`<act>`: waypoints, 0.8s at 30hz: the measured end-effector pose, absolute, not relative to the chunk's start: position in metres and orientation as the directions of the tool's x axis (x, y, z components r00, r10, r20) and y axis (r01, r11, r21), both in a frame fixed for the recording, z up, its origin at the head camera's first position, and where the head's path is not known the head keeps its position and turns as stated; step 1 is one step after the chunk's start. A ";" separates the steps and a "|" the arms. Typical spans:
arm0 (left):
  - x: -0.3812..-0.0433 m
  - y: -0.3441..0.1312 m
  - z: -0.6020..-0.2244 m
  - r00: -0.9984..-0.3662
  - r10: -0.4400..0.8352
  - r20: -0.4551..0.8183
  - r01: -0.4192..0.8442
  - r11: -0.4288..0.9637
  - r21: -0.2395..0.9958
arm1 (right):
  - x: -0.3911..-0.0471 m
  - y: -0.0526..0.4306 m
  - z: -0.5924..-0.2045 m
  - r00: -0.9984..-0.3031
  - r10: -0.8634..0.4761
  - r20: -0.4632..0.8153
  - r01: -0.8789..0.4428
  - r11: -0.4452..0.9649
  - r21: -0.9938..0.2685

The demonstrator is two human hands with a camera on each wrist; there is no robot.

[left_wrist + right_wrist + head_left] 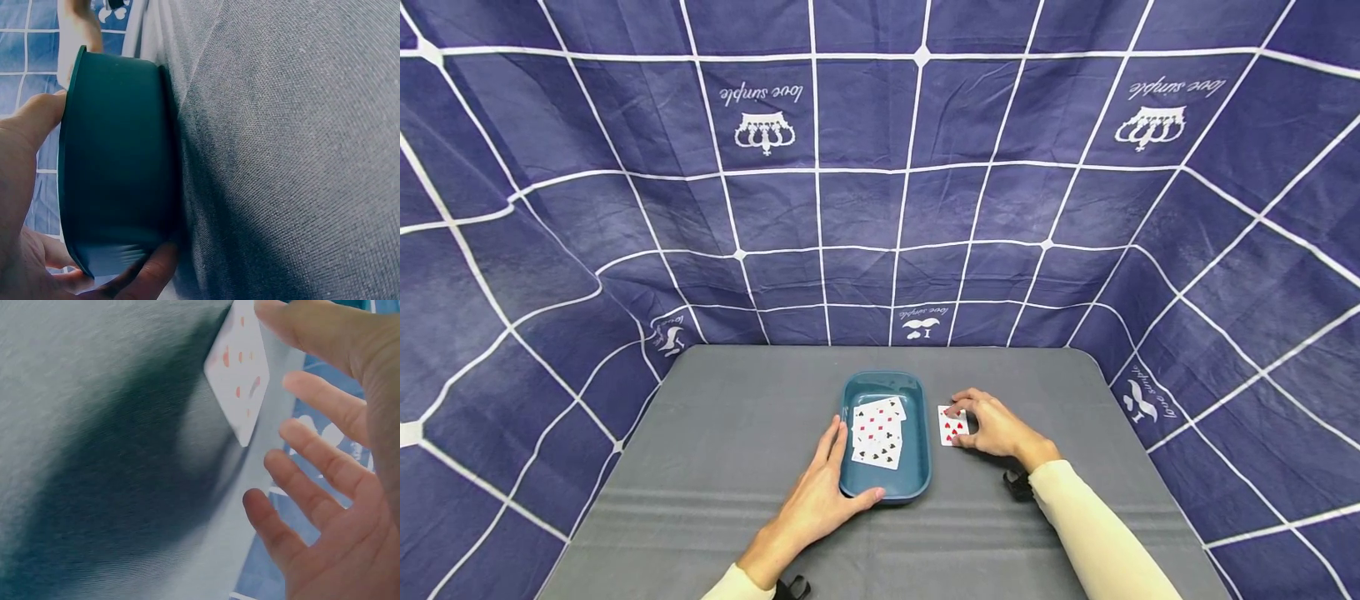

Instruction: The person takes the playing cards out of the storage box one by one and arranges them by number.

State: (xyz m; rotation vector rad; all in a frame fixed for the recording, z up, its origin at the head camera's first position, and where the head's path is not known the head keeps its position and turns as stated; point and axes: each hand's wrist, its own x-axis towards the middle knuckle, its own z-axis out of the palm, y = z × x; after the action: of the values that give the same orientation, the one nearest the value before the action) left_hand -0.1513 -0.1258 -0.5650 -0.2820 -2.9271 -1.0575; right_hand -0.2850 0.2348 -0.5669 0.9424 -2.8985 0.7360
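A blue-green plastic tray (920,467) stands on the grey table with several overlapping playing cards (877,429) face up inside. My left hand (820,492) grips the tray's near left corner, its thumb on the near rim and its fingers along the left side. In the left wrist view the tray's outer wall (119,150) lies between thumb and fingers. Right of the tray, a playing card with red hearts (949,429) lies face up on the table. Over that card hovers my right hand (996,427), fingers spread; the right wrist view shows its thumb beside the card (240,375).
The grey cloth-covered table (737,425) reaches back to a hanging blue sheet (865,208) with white lines, which also closes off both sides. A black strap (1018,486) sits by the right wrist.
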 end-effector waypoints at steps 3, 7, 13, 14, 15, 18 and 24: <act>-0.150 -0.125 -0.564 -0.984 0.160 0.078 0.173 0.751 0.638 | -0.284 0.231 -0.559 -0.815 -0.552 0.174 -0.570 0.711 -0.412; -0.149 -0.124 -0.564 -0.987 0.148 0.055 0.148 0.744 0.652 | -0.282 0.223 -0.545 -0.808 -0.553 0.204 -0.585 0.712 -0.388; -0.149 -0.124 -0.561 -0.986 0.154 0.057 0.153 0.742 0.652 | -0.275 0.205 -0.524 -0.822 -0.528 0.214 -0.568 0.726 -0.388; -0.150 -0.124 -0.561 -0.986 0.154 0.058 0.154 0.741 0.653 | -0.274 0.202 -0.522 -0.823 -0.526 0.215 -0.566 0.725 -0.392; -0.150 -0.124 -0.561 -0.986 0.155 0.058 0.154 0.741 0.654 | -0.273 0.198 -0.520 -0.822 -0.525 0.219 -0.567 0.724 -0.394; -0.151 -0.125 -0.562 -0.987 0.155 0.046 0.146 0.740 0.657 | -0.271 0.187 -0.515 -0.816 -0.533 0.222 -0.575 0.711 -0.405; -0.150 -0.125 -0.564 -0.987 0.156 0.039 0.143 0.747 0.649 | -0.268 0.163 -0.511 -0.809 -0.551 0.204 -0.582 0.703 -0.408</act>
State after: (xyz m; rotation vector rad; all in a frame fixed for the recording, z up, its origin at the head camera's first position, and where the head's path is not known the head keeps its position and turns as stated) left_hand -0.1499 -0.1249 -0.5637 -0.2529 -2.9532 -1.0941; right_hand -0.2676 0.1632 -0.5110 0.9456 -2.8372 0.7150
